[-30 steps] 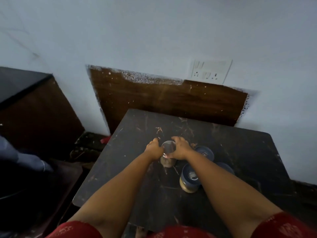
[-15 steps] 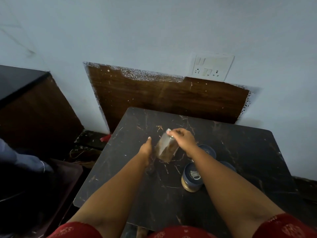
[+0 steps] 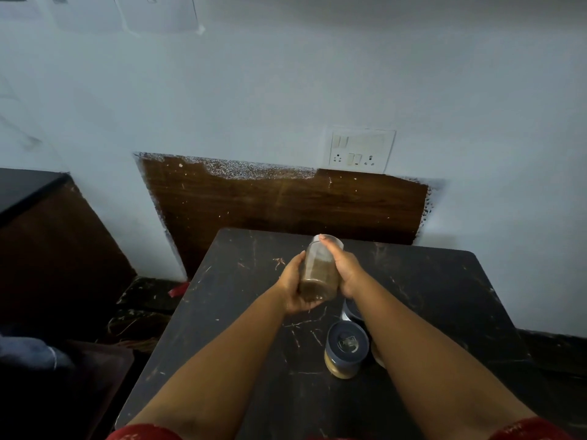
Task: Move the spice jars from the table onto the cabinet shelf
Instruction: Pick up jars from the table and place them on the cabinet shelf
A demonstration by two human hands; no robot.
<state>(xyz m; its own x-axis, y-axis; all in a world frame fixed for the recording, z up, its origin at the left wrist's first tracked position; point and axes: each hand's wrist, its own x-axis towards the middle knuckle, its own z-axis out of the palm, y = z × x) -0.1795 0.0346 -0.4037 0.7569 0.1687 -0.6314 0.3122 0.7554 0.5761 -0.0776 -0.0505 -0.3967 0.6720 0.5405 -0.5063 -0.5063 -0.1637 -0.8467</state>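
From the head cam I'd say we're barely started: both hands, left hand (image 3: 293, 289) and right hand (image 3: 344, 271), are wrapped around one clear spice jar (image 3: 319, 269) lifted off the table (image 3: 241, 312), the blue-lidded jar (image 3: 346, 349) sits near-right with more behind the forearm, and no cabinet shelf is in view.

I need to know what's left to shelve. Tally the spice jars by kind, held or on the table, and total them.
Clear plastic jar of brown powder, held in left hand and right hand: 1
Blue-lidded round jars on the black table, two mostly hidden behind the right forearm: 3
Total: 4
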